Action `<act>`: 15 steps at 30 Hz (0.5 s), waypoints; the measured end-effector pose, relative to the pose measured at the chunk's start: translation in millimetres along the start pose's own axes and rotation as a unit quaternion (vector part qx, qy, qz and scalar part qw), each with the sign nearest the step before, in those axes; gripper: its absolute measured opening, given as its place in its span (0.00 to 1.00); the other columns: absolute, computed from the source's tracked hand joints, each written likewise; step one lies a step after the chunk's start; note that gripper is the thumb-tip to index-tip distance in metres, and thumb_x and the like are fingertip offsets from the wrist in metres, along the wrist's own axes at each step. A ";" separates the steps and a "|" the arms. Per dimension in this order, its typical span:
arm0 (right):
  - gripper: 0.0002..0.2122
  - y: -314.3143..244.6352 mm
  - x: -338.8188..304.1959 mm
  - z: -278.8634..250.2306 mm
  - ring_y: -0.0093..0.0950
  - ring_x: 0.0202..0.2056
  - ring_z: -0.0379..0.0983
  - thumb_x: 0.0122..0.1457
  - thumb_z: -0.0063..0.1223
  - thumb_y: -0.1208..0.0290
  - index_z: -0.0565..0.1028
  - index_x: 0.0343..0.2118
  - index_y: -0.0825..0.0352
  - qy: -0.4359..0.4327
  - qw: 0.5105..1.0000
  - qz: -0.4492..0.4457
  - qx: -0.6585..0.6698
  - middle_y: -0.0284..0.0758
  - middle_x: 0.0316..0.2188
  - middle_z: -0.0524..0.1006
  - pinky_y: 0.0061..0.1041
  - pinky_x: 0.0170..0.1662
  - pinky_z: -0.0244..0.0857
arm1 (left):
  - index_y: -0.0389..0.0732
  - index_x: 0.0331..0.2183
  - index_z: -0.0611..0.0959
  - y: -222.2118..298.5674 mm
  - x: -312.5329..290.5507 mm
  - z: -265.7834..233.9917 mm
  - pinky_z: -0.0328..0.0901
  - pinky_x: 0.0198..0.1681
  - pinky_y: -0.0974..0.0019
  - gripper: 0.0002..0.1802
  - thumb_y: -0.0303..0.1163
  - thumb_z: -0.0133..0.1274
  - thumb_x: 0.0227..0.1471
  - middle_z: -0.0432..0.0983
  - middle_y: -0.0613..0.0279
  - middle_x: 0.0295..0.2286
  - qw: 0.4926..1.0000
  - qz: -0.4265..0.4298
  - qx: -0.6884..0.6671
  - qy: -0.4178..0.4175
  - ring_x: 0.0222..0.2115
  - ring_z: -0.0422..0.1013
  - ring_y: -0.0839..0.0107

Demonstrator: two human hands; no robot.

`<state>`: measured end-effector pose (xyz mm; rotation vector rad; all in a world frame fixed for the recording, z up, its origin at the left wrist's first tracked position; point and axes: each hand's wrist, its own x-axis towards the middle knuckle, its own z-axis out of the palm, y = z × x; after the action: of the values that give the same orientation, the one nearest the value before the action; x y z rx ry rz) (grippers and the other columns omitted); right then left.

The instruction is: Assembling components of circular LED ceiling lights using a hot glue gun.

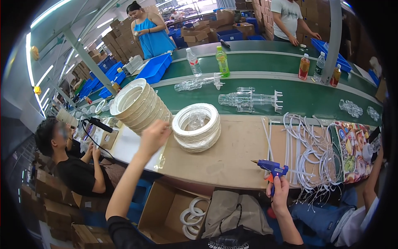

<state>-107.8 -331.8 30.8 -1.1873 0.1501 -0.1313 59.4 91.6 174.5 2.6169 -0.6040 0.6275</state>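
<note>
My right hand (280,191) is wrapped round the handle of a blue glue gun (271,167), its nozzle pointing left over the front of the bench. My left hand (155,136) is raised beside a tall stack of cream-white rings (139,108). Its fingers are curled together, and whatever they may hold is hidden. Just right of it is a shorter stack of white rings (197,139), with a clear plastic piece (196,121) showing in its opening.
White cables (311,153) lie in a tangle on the right of the cardboard-covered bench (232,153). Clear plastic assemblies (251,99) and bottles (222,62) stand along the green conveyor (166,97). Below, an open carton (166,207) holds several white rings. People sit close on both sides.
</note>
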 end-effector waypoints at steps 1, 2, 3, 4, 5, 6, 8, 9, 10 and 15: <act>0.12 -2.1 -0.8 2.7 0.17 0.15 0.62 0.69 0.40 0.66 0.71 0.42 0.70 0.007 1.000 -0.001 0.002 0.39 0.34 0.78 0.16 0.16 0.55 | 0.37 0.39 0.80 14.9 4.8 12.0 0.71 0.40 0.58 0.14 0.27 0.59 0.48 0.76 0.53 0.36 0.998 0.054 0.018 -0.040 0.38 0.75 0.57; 0.12 -4.0 -2.2 4.0 0.17 0.15 0.62 0.70 0.39 0.66 0.70 0.41 0.71 0.014 1.000 -0.002 0.001 0.39 0.34 0.78 0.16 0.16 0.55 | 0.37 0.44 0.78 26.2 7.7 27.4 0.67 0.49 0.55 0.20 0.30 0.61 0.47 0.75 0.52 0.40 0.995 0.083 0.022 -0.053 0.46 0.71 0.54; 0.12 -5.4 -3.8 5.0 0.17 0.15 0.62 0.70 0.39 0.66 0.70 0.41 0.71 0.015 1.000 -0.004 -0.002 0.39 0.34 0.78 0.16 0.16 0.55 | 0.37 0.44 0.78 26.7 8.1 36.7 0.67 0.49 0.55 0.20 0.30 0.61 0.47 0.75 0.52 0.40 0.995 0.084 0.019 -0.050 0.46 0.71 0.54; 0.12 -5.1 -4.1 4.2 0.17 0.16 0.63 0.69 0.40 0.66 0.71 0.42 0.71 0.011 1.000 -0.008 0.011 0.39 0.34 0.78 0.16 0.16 0.55 | 0.37 0.45 0.77 24.8 8.7 49.7 0.65 0.50 0.53 0.22 0.31 0.62 0.46 0.74 0.51 0.42 0.991 0.096 0.050 -0.078 0.47 0.70 0.53; 0.12 -4.8 -5.0 2.6 0.17 0.16 0.63 0.69 0.42 0.65 0.71 0.42 0.70 0.007 1.000 -0.011 0.024 0.38 0.35 0.79 0.15 0.17 0.55 | 0.37 0.46 0.76 23.5 8.5 59.7 0.64 0.51 0.52 0.24 0.32 0.62 0.45 0.74 0.50 0.43 0.985 0.108 0.080 -0.106 0.47 0.69 0.52; 0.13 -3.3 -6.5 0.4 0.16 0.16 0.63 0.68 0.42 0.64 0.71 0.42 0.71 0.003 1.000 -0.012 0.024 0.38 0.34 0.79 0.15 0.16 0.55 | 0.39 0.46 0.76 23.0 10.9 60.1 0.63 0.50 0.51 0.27 0.34 0.64 0.43 0.75 0.52 0.42 0.975 0.081 0.094 -0.185 0.46 0.70 0.53; 0.14 -10.2 -9.4 -2.1 0.16 0.16 0.63 0.68 0.43 0.63 0.72 0.40 0.71 0.004 1.000 -0.008 0.028 0.38 0.34 0.79 0.15 0.17 0.55 | 0.40 0.45 0.76 18.7 8.2 68.7 0.63 0.49 0.52 0.27 0.34 0.65 0.42 0.76 0.54 0.40 0.974 0.076 0.108 -0.185 0.46 0.70 0.54; 0.14 -13.7 -13.3 2.1 0.16 0.16 0.63 0.68 0.43 0.63 0.72 0.40 0.71 0.022 0.999 -0.010 0.033 0.38 0.34 0.79 0.15 0.17 0.55 | 0.41 0.44 0.77 17.3 6.0 68.4 0.64 0.48 0.53 0.26 0.35 0.66 0.41 0.76 0.56 0.39 0.971 0.066 0.128 -0.191 0.45 0.71 0.55; 0.14 -12.6 -13.9 -0.8 0.16 0.16 0.63 0.68 0.43 0.63 0.72 0.40 0.71 0.027 0.999 -0.012 0.036 0.38 0.34 0.79 0.15 0.17 0.55 | 0.41 0.44 0.77 16.4 5.3 67.4 0.64 0.48 0.53 0.26 0.35 0.66 0.41 0.76 0.56 0.39 0.970 0.072 0.129 -0.193 0.45 0.71 0.55; 0.12 3.4 -7.2 -15.0 0.17 0.15 0.63 0.69 0.40 0.67 0.70 0.43 0.71 -0.005 1.000 -0.002 0.007 0.40 0.34 0.78 0.17 0.16 0.56 | 0.43 0.40 0.79 16.2 -6.8 63.6 0.64 0.46 0.56 0.25 0.36 0.68 0.37 0.77 0.58 0.36 0.980 0.046 0.092 -0.173 0.42 0.73 0.57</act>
<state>-117.5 -342.9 22.5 -1.1750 0.1376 -0.1299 67.3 51.5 122.8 2.9136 -0.8065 0.2622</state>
